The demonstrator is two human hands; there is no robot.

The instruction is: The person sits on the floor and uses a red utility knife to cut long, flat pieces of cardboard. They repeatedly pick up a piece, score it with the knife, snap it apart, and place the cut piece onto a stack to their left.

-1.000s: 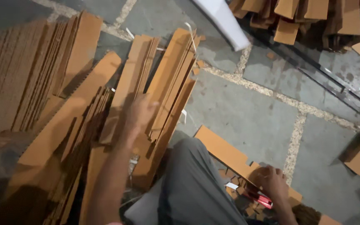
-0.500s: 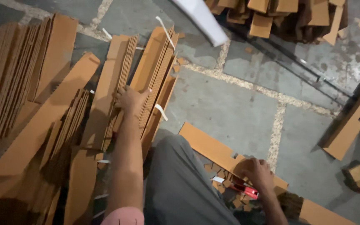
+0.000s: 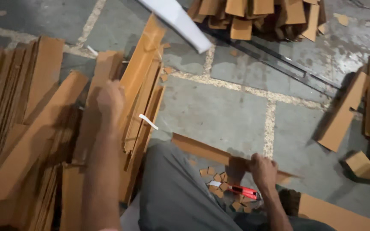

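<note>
Your left hand has its fingers curled around the top of a cardboard strip that leans upright in the stack of strips on your left, so that one's a real grip. Your right hand is closed on the edge of another cardboard piece lying flat on the concrete floor, just past your knee in the grey trousers. Right beside that hand there's a red box cutter on the floor, sitting among small cardboard scraps, not touched by either hand. Farther out, a second cardboard pile sits at the top, with a white sheet near it.
</note>
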